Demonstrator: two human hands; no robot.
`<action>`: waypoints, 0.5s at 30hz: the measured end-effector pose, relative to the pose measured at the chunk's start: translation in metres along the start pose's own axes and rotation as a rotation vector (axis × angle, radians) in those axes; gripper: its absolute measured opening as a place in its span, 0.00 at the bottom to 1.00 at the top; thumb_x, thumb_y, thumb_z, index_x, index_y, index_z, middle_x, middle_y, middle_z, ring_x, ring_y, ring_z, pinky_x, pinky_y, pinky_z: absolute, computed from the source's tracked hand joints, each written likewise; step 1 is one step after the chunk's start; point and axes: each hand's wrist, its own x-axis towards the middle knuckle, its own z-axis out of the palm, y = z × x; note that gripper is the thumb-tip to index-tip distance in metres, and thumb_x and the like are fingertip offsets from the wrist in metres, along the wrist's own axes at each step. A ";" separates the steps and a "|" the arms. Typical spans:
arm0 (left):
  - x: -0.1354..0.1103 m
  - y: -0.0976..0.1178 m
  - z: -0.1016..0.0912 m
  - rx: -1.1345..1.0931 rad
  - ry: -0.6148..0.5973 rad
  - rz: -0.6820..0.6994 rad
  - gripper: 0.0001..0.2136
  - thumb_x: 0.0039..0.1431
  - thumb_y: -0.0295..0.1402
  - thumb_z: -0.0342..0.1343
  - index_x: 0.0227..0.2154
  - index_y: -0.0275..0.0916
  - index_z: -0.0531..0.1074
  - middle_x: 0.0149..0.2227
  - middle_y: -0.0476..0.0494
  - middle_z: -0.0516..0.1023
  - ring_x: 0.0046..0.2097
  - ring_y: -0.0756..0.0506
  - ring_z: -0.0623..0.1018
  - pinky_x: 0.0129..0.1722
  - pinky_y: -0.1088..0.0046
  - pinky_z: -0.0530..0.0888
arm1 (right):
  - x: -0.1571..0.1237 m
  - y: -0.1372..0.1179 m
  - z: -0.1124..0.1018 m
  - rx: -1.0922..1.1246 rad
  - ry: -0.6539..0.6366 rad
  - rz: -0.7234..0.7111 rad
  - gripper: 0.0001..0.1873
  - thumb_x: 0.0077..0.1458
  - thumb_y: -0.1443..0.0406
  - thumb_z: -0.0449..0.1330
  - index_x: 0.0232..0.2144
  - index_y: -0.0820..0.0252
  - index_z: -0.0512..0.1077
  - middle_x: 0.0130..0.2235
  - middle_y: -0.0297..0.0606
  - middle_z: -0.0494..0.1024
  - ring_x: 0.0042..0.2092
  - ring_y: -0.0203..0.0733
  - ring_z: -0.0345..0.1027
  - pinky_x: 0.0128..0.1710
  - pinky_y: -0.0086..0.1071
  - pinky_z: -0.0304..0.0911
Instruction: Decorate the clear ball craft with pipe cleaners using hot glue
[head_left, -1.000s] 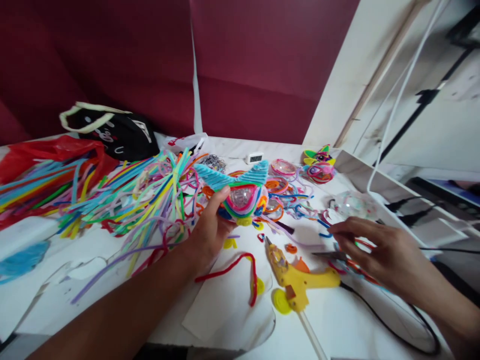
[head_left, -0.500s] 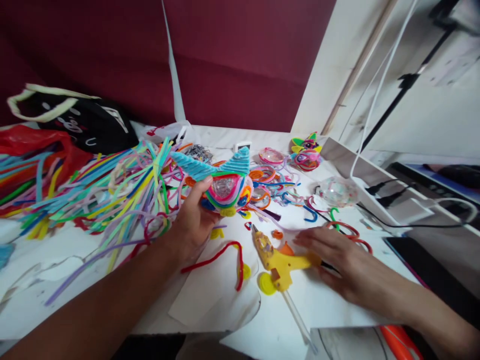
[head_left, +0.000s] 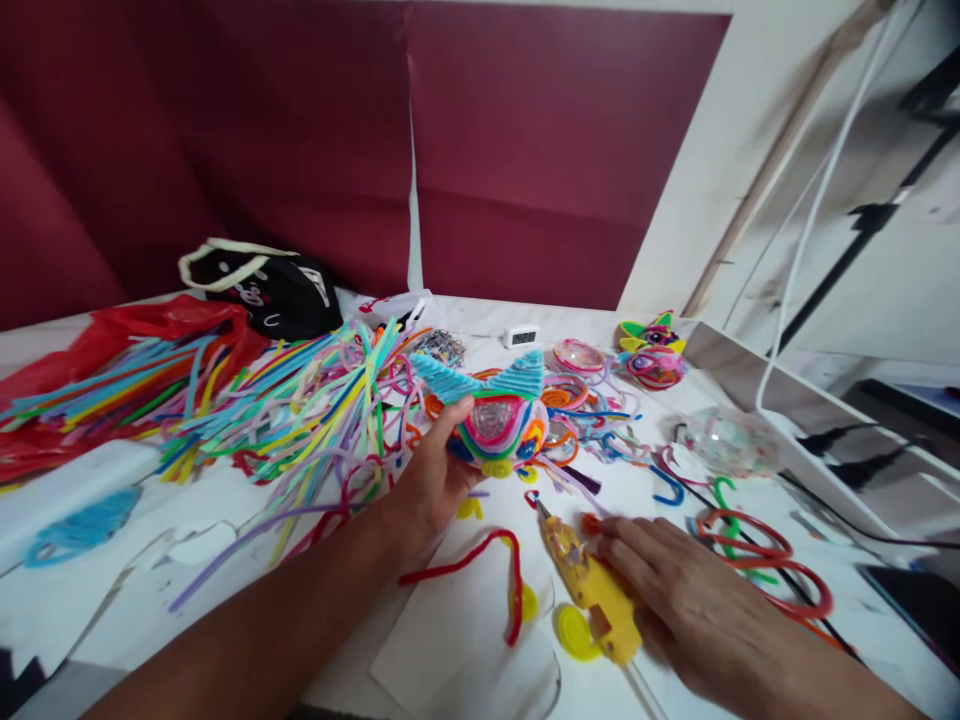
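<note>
My left hand (head_left: 435, 470) grips a pipe-cleaner mask (head_left: 491, 452) by its left side, thumb in front. The mask has two blue pointed ears, rainbow bands around a clear centre and a small yellow piece at the bottom. My right hand (head_left: 667, 580) stretches over a yellow glue gun (head_left: 592, 585), covering its handle. Its fingertips reach a small orange coil (head_left: 591, 522); the thumb is hidden. Near the gun's nozzle lies a small red piece (head_left: 532, 497). Beside the gun rests a yellow coil (head_left: 575, 632), and a bent red pipe cleaner (head_left: 480, 560) lies left of it.
Heaped pipe cleaners (head_left: 315, 410) and a red plastic bag (head_left: 172, 325) cover the left side. A black bag (head_left: 277, 295) stands behind. At the right are a clear plastic dome (head_left: 731, 440), another colourful mask (head_left: 652, 355), red-orange loops (head_left: 780, 570) and a white tray (head_left: 810, 400).
The view has turned left and tilted up. My right hand has moved over the glue gun, its fingertips now at the small orange coil. My left hand still holds the mask.
</note>
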 end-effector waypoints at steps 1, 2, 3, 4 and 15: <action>-0.001 0.000 0.001 0.001 0.000 0.002 0.13 0.50 0.37 0.69 0.39 0.41 0.78 0.34 0.47 0.85 0.32 0.43 0.83 0.35 0.65 0.81 | 0.000 0.000 0.000 0.009 0.009 0.010 0.24 0.50 0.72 0.55 0.49 0.62 0.78 0.49 0.49 0.83 0.47 0.51 0.80 0.45 0.43 0.78; -0.002 0.001 0.002 0.002 -0.003 0.002 0.13 0.51 0.37 0.69 0.38 0.40 0.78 0.34 0.47 0.85 0.33 0.43 0.83 0.36 0.64 0.82 | 0.000 0.000 0.000 0.020 0.009 0.024 0.24 0.49 0.72 0.55 0.48 0.61 0.78 0.48 0.50 0.83 0.46 0.51 0.80 0.45 0.43 0.78; -0.003 0.001 0.002 0.000 -0.004 -0.002 0.13 0.51 0.37 0.69 0.38 0.40 0.78 0.34 0.46 0.85 0.33 0.43 0.83 0.37 0.64 0.82 | -0.002 0.000 0.000 0.032 0.003 0.045 0.23 0.49 0.71 0.55 0.48 0.61 0.78 0.48 0.50 0.83 0.46 0.52 0.80 0.44 0.43 0.78; -0.003 0.001 0.003 -0.002 -0.004 -0.010 0.12 0.51 0.37 0.69 0.37 0.40 0.78 0.34 0.46 0.85 0.33 0.43 0.83 0.37 0.64 0.82 | -0.004 0.001 -0.001 0.045 -0.007 0.070 0.23 0.49 0.71 0.56 0.48 0.61 0.77 0.49 0.51 0.82 0.46 0.52 0.79 0.44 0.44 0.78; -0.002 -0.001 -0.001 -0.004 -0.106 -0.080 0.10 0.57 0.37 0.65 0.37 0.37 0.77 0.28 0.46 0.83 0.28 0.45 0.81 0.27 0.73 0.77 | -0.012 0.008 -0.038 0.255 0.219 0.256 0.22 0.64 0.62 0.54 0.59 0.53 0.65 0.57 0.46 0.73 0.57 0.51 0.74 0.48 0.35 0.77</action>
